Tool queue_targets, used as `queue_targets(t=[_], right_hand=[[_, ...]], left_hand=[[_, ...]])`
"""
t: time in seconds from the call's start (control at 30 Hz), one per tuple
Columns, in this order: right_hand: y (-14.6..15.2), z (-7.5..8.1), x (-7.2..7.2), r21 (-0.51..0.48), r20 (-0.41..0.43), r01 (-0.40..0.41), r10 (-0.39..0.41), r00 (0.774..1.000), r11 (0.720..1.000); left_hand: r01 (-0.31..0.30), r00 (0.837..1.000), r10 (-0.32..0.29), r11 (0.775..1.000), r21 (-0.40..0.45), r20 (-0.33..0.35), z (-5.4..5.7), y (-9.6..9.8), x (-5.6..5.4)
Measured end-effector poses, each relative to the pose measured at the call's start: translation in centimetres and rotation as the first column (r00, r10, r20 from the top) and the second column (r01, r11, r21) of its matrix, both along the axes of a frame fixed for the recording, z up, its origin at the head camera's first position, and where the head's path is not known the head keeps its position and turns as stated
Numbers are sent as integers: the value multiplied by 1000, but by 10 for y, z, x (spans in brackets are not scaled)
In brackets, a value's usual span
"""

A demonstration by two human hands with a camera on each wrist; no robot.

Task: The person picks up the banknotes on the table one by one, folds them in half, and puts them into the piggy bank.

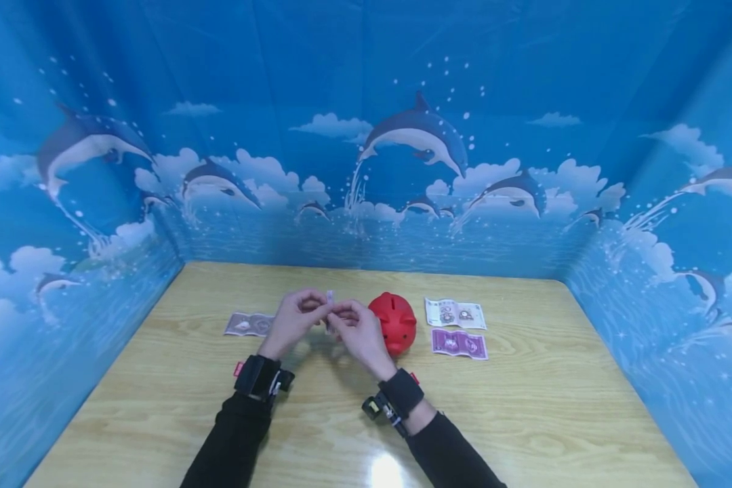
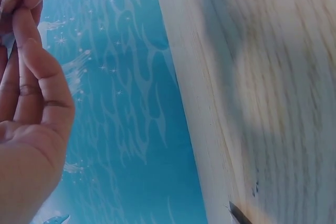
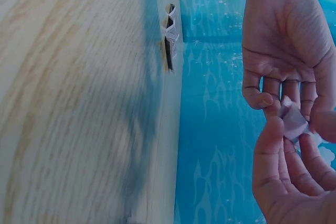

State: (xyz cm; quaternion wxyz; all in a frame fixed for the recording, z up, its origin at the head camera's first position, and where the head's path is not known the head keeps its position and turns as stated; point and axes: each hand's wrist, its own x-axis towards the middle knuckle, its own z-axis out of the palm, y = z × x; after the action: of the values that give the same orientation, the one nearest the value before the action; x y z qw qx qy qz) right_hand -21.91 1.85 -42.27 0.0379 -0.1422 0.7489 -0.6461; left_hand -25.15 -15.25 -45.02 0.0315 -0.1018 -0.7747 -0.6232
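Observation:
Above the table, both hands meet at a folded, light purplish-grey play banknote [image 1: 330, 296]. My left hand [image 1: 294, 322] pinches it between thumb and fingertips, and my right hand [image 1: 362, 336] pinches it from the other side. In the right wrist view, the creased banknote [image 3: 294, 121] shows between the fingertips of the two hands. Fingers cover much of it in the head view. Right behind my right hand stands a red piggy bank [image 1: 394, 318] with a slot on top, its lower left side partly covered by that hand.
A greyish-brown banknote [image 1: 248, 324] lies left of my left hand. To the right of the piggy bank lie a pale banknote [image 1: 455, 313] and, nearer, a purple banknote [image 1: 459, 343]. Blue dolphin-print cloth [image 1: 268, 230] walls the wooden table [image 1: 543, 379] at back and sides.

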Motion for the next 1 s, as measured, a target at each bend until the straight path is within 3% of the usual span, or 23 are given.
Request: queue_targets(t=[0.33, 0.6, 0.7, 0.87, 1.0], right_hand=[[-1, 2, 0, -67, -9, 54, -54, 998, 996], [0, 4, 0, -100, -14, 110, -112, 994, 989], [-1, 5, 1, -148, -16, 157, -162, 987, 976], [0, 4, 1, -224, -29, 198, -210, 977, 954], [1, 3, 0, -272, -45, 205, -225, 973, 940]], left_hand=[[30, 1000, -30, 1000, -7, 7, 2, 0, 1], [96, 995, -96, 995, 11, -26, 29, 4, 19], [95, 995, -95, 995, 18, -26, 32, 5, 22], [95, 995, -94, 995, 8, -22, 32, 6, 20], [100, 995, -100, 995, 3, -11, 21, 4, 12]])
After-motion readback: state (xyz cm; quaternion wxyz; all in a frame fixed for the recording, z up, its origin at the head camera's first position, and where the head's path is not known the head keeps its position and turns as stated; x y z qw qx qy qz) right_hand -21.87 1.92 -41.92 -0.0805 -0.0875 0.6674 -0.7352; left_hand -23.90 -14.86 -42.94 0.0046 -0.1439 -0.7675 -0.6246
